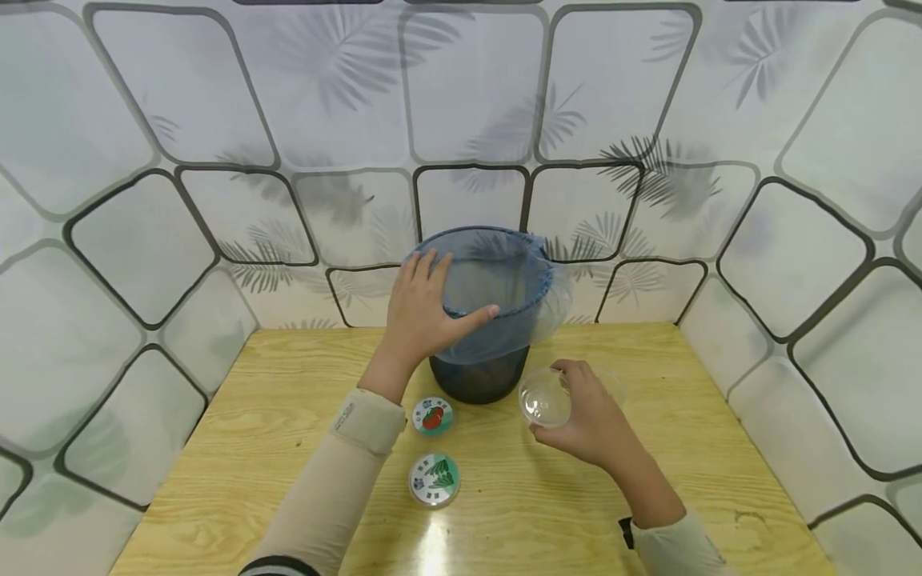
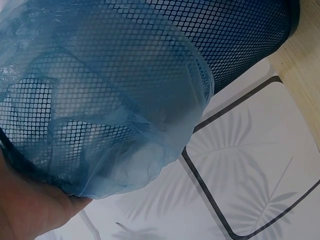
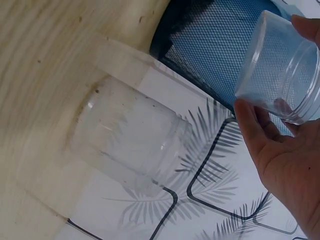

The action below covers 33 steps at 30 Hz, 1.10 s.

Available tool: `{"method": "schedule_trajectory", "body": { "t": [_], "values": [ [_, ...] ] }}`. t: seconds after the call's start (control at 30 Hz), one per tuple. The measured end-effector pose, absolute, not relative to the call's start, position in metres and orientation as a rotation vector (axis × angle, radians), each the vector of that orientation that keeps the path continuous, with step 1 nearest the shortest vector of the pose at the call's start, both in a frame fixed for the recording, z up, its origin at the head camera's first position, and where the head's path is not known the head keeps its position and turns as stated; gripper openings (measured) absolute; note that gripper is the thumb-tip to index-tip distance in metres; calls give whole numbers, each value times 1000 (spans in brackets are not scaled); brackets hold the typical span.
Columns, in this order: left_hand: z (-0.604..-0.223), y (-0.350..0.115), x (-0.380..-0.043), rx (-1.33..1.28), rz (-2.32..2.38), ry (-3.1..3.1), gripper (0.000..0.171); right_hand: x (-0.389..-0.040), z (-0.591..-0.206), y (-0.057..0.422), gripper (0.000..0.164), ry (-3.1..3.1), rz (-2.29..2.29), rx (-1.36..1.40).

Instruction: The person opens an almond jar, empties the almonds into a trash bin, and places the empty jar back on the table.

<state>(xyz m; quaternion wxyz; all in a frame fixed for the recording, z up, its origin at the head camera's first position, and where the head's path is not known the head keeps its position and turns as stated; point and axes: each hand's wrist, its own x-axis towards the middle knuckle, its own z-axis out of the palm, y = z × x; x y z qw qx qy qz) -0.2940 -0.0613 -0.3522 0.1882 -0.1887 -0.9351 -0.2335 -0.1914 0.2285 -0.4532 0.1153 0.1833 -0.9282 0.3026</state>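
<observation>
A dark mesh waste bin (image 1: 479,380) lined with a thin blue plastic bag (image 1: 497,340) stands near the wall. My left hand (image 1: 425,312) rests at the left of the bin's rim, its fingers spread and straight and its thumb reaching across the front. In the left wrist view the hand touches the edge of the bag. To the right of the bin, my right hand (image 1: 587,416) grips a clear plastic jar (image 3: 277,70) between thumb and fingers, tilted. Another clear jar (image 3: 132,132) stands on the table, mostly hidden behind the right hand in the head view.
On the wooden table (image 1: 288,448) lie two round lids, a tomato-printed lid (image 1: 433,417) in front of the bin and a green-vegetable lid (image 1: 434,479) nearer me. A wall covering (image 1: 353,96) patterned with leaves encloses the table at the back and sides.
</observation>
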Motion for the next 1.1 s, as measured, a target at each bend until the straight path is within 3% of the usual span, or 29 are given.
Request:
{"method": "schedule_trajectory", "body": {
  "t": [1.1],
  "values": [
    [-345,-53,-301,-513,-483,-2750,111,-182,-488,217,98,-3024,844,486]
  ]
}}
